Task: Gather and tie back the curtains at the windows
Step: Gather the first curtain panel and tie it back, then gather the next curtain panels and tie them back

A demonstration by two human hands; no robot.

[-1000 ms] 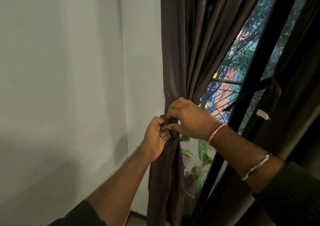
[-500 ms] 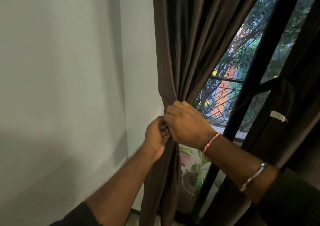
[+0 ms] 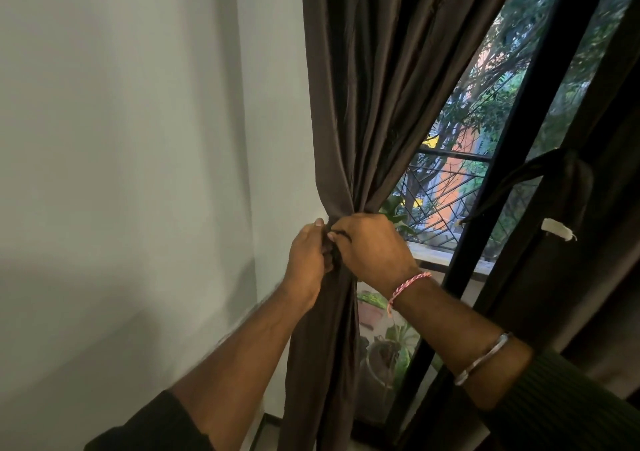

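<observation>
A dark brown curtain (image 3: 367, 80) hangs at the left side of the window and is bunched into a narrow waist at mid-height. My left hand (image 3: 306, 260) and my right hand (image 3: 372, 248) meet at that waist, fingers curled around a dark tie-back strap (image 3: 337, 234) wrapped round the gathered cloth. Most of the strap is hidden under my fingers. At the right, a second dark curtain (image 3: 595, 277) is gathered, with a tie-back band (image 3: 568, 180) knotted round it and a white tag (image 3: 557, 229) hanging from it.
A plain white wall (image 3: 138, 173) fills the left. A black window frame post (image 3: 502, 180) runs between the curtains. Behind the glass are a metal grille (image 3: 436, 194), trees and potted plants (image 3: 391, 346) on a ledge.
Both hands have drawn closer together at the curtain's waist. The view has shifted so the hands and the right curtain's tie sit slightly lower in it.
</observation>
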